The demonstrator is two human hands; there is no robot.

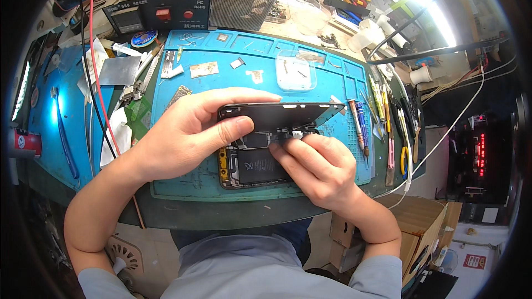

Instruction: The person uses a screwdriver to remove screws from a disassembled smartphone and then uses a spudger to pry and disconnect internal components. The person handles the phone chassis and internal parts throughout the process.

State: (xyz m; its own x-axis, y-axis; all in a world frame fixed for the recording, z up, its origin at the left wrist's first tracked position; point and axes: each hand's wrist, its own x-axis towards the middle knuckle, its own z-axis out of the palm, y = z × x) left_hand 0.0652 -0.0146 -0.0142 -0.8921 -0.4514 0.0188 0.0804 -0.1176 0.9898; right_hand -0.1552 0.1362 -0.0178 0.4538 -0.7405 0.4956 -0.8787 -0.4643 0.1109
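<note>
An opened phone (255, 167) lies on the blue work mat, its black battery and inner parts showing. My left hand (188, 133) grips the phone's screen panel (282, 115) at its left end, thumb on the near face and fingers along the top edge. The panel stands tilted up over the phone body. My right hand (321, 169) is closed, its fingertips pressed together at the inner parts beneath the panel's right half. A small white piece shows beside those fingertips; what they pinch, if anything, is hidden.
On the blue mat (244, 55) sit a clear plastic box (295, 71) and several small metal parts. Screwdrivers (362, 124) and yellow-handled pliers (404, 160) lie to the right. A black bench device (158, 14) stands at the back. Red and black cables (97, 77) hang at the left.
</note>
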